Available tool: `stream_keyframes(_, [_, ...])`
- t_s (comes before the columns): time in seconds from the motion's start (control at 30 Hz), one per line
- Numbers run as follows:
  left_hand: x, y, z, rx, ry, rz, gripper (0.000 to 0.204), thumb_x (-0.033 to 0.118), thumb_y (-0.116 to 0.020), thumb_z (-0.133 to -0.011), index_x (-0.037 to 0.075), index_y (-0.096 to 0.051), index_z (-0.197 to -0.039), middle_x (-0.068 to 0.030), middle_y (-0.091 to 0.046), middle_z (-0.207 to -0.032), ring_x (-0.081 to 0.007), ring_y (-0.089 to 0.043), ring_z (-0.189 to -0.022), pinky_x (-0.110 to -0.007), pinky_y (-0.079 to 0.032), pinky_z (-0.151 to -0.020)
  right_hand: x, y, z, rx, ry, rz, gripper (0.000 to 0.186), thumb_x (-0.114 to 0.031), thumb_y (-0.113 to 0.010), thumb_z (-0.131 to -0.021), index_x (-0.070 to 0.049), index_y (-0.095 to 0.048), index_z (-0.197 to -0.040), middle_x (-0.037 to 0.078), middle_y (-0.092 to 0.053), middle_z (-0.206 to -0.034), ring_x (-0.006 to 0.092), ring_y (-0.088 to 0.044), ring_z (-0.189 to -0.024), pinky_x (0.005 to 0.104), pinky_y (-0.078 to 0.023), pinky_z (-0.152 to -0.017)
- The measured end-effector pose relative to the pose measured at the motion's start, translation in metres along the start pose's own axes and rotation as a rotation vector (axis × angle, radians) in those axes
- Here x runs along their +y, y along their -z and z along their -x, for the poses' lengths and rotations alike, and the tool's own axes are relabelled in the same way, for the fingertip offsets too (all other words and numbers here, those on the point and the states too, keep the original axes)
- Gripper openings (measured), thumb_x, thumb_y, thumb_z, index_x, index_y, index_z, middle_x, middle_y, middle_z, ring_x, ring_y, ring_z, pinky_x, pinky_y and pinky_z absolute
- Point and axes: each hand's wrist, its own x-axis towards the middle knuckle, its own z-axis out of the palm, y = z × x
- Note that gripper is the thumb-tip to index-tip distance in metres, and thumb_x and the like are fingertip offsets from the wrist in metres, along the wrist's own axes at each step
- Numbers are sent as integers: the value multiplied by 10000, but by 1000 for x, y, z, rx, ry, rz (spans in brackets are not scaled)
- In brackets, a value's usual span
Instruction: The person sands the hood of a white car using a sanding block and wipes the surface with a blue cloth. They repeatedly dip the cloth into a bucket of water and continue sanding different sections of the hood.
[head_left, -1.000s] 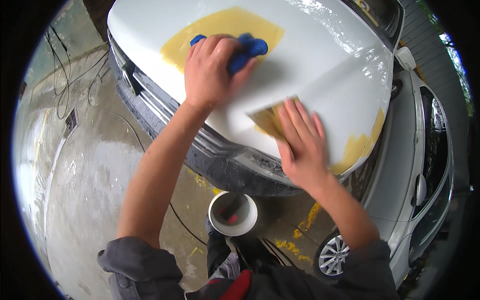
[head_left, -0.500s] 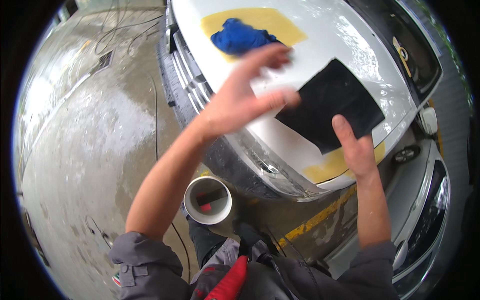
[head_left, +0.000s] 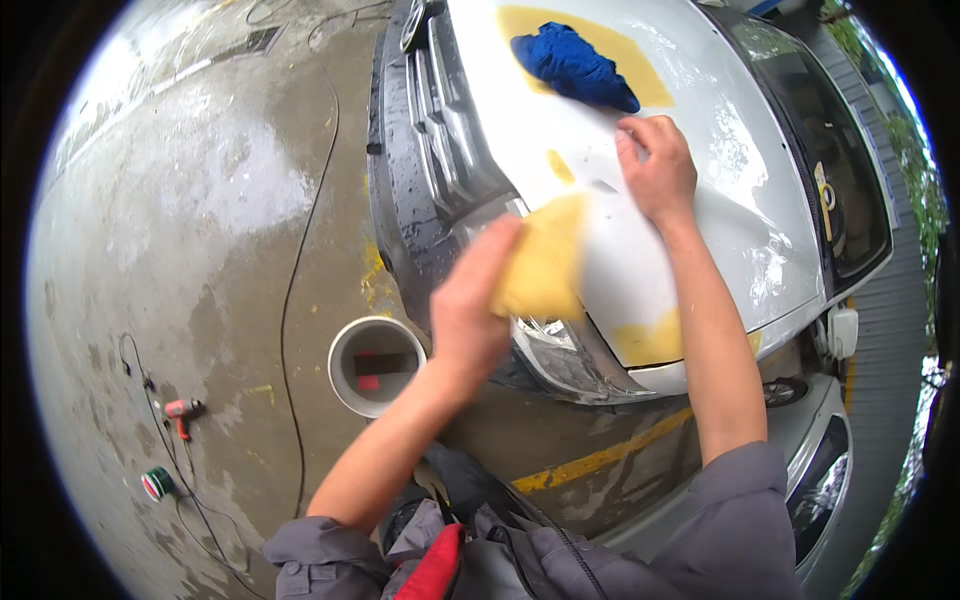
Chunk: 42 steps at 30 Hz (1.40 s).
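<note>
My left hand (head_left: 470, 310) grips a yellow sheet (head_left: 545, 265), blurred by motion, over the front corner of a white car hood (head_left: 630, 240). It looks like sandpaper with its back showing. Farther up the hood is my right hand (head_left: 660, 165), fingers loosely curled and thumb apart, with nothing seen between them. Just beyond its fingertips lies a crumpled blue cloth (head_left: 575, 65), partly on a large yellow patch (head_left: 655, 90) of the hood. Another yellow patch (head_left: 640, 345) marks the hood's near edge.
A white bucket (head_left: 340, 365) stands on the wet floor, with a dark strip and a red piece inside. A red power tool (head_left: 183, 410), a green can (head_left: 157, 483) and long cables (head_left: 290, 300) lie to the left. Another car (head_left: 825, 470) stands at the lower right.
The black sheet held in my right hand no longer shows; a yellow sheet is now in my left hand. My right hand has moved up toward the cloth, and the view has shifted.
</note>
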Motion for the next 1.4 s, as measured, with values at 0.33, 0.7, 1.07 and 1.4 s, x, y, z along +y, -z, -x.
stream_keyframes(0.33, [37,-81,64,-22,50,-119,713,102,-676,-834,87,-552,-1537,-163,-398,-1683,-431,-418,-1469,-564,-363,-1172,12,-15,-8,-24,-56,-135,182,-243,-680,-961,-150,-807,-1052,52,-705,-1006,209,-703,-885,359,-566,-827])
stream_keyframes(0.7, [66,-114,97,67,176,-360,692,104,-607,-877,28,-507,-1557,-171,-471,-1648,-435,-449,-1478,-609,-291,-1204,14,-14,-7,-74,-63,-13,227,-263,-622,-986,-158,-790,-1097,57,-696,-1076,222,-699,-941,372,-562,-873])
stream_keyframes(1.07, [53,-99,57,62,220,-315,778,47,-624,-799,-25,-477,-1560,-207,-451,-1645,-470,-418,-1478,-650,-267,-1218,11,-16,-8,-73,-48,-44,231,-246,-611,-985,-130,-781,-1090,68,-696,-1090,217,-694,-953,365,-554,-881])
stream_keyframes(1.4, [47,-87,45,14,201,-368,792,20,-607,-778,-69,-447,-1548,-246,-448,-1627,-466,-449,-1446,-635,-292,-1213,2,-15,-6,-73,-34,-47,232,-228,-600,-990,-117,-773,-1096,69,-680,-1067,226,-683,-933,370,-551,-868])
